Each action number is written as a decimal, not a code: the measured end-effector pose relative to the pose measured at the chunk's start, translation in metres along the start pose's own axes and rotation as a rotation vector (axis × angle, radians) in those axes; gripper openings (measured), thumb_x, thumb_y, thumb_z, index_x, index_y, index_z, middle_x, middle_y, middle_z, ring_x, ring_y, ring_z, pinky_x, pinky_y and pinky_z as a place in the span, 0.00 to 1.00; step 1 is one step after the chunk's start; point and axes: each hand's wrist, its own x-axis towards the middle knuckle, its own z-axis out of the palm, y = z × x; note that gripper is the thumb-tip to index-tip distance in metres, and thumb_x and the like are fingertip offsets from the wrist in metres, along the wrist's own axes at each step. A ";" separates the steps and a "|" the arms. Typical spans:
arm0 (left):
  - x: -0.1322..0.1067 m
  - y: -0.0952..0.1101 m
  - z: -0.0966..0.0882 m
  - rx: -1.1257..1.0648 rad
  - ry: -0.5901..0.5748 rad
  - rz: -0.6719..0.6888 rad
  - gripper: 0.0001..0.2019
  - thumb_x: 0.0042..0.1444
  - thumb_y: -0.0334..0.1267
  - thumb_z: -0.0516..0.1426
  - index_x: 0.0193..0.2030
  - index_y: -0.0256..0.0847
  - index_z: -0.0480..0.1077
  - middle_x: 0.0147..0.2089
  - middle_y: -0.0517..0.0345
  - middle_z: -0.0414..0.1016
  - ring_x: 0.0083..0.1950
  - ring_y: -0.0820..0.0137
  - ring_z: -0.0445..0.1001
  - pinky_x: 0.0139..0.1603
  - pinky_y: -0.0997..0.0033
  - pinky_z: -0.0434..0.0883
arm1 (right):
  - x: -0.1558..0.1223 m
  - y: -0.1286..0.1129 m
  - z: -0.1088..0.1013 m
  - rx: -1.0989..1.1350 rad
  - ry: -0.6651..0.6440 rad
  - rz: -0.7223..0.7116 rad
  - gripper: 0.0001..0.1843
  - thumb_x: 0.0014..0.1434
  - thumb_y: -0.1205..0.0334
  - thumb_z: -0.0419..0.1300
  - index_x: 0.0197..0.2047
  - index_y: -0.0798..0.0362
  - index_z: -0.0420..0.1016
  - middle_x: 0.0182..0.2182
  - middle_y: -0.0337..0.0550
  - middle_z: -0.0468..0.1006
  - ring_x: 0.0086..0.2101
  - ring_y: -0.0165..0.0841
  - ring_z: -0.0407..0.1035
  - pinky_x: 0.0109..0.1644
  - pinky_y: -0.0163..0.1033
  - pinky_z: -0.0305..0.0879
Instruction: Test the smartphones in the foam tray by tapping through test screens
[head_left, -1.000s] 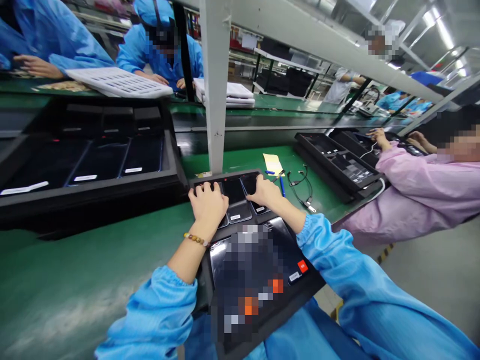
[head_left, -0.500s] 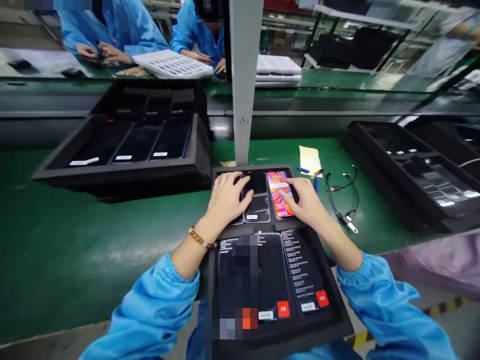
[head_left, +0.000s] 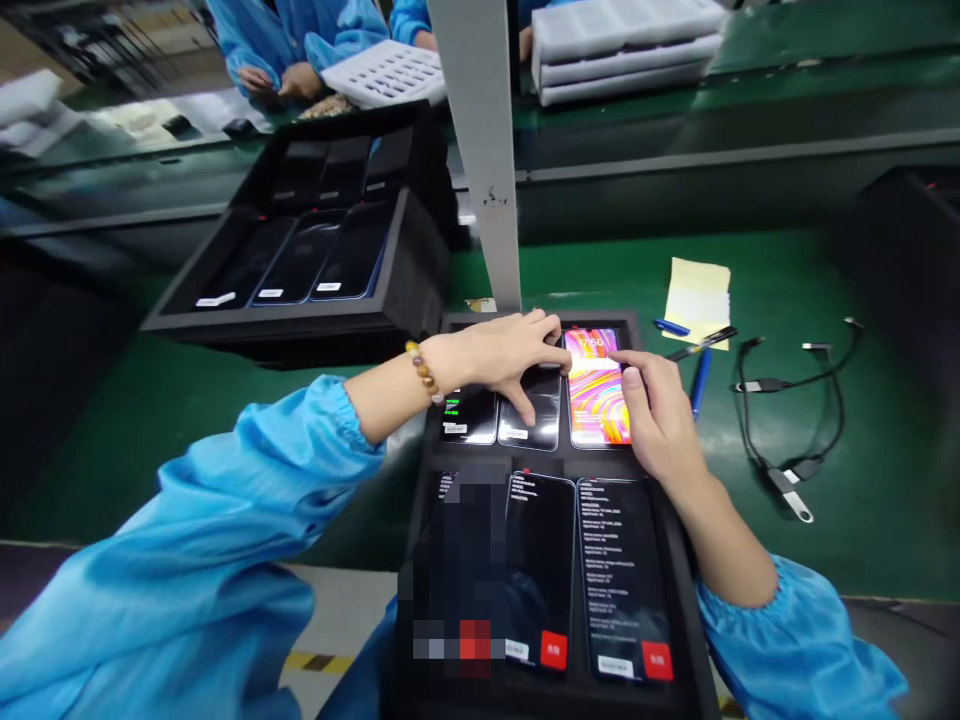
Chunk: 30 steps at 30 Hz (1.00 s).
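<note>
A black foam tray (head_left: 540,462) holds two rows of phones. My left hand (head_left: 514,360) lies over the middle phone of the far row (head_left: 541,425), thumb and fingers apart, the fingertips near its right edge. My right hand (head_left: 660,415) is at the right edge of the lit phone (head_left: 596,395), its index finger stretched to the bright pink and orange screen and its thumb close by. Left of them, a phone with green text (head_left: 469,415) is partly under my left wrist. Nearer me lie the middle near phone (head_left: 540,570) and the right near phone (head_left: 622,570), both showing white text and red squares.
A second tray of phones (head_left: 397,300) stands at the left, beside a grey post (head_left: 484,170). At the right lie yellow paper (head_left: 697,295), a blue pen (head_left: 701,385) and black cables (head_left: 750,430). White trays (head_left: 630,45) and co-workers' hands (head_left: 300,82) are across the bench.
My left hand has moved right, from the left side of the far row to the middle phone, uncovering green text. My right hand has shifted to the lit phone's right edge. The view has turned.
</note>
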 end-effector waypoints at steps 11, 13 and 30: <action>0.009 -0.004 0.004 -0.083 -0.010 0.017 0.41 0.44 0.65 0.76 0.61 0.45 0.77 0.55 0.44 0.72 0.53 0.52 0.72 0.55 0.57 0.71 | -0.001 -0.001 -0.002 -0.006 -0.002 -0.018 0.22 0.80 0.46 0.48 0.63 0.46 0.74 0.59 0.52 0.80 0.61 0.46 0.71 0.67 0.57 0.68; -0.005 0.003 0.002 -0.171 0.067 -0.012 0.40 0.49 0.62 0.75 0.65 0.46 0.75 0.57 0.44 0.72 0.55 0.52 0.72 0.57 0.56 0.72 | -0.002 0.001 -0.009 -0.003 -0.026 -0.020 0.23 0.79 0.46 0.49 0.66 0.45 0.73 0.62 0.52 0.79 0.63 0.47 0.71 0.69 0.58 0.68; -0.142 0.044 0.074 -0.335 0.750 -0.569 0.11 0.72 0.42 0.59 0.52 0.48 0.85 0.49 0.51 0.76 0.50 0.62 0.73 0.55 0.55 0.73 | -0.013 0.022 -0.034 -0.035 -0.259 -0.263 0.15 0.75 0.56 0.56 0.52 0.40 0.85 0.58 0.45 0.83 0.64 0.50 0.72 0.67 0.64 0.67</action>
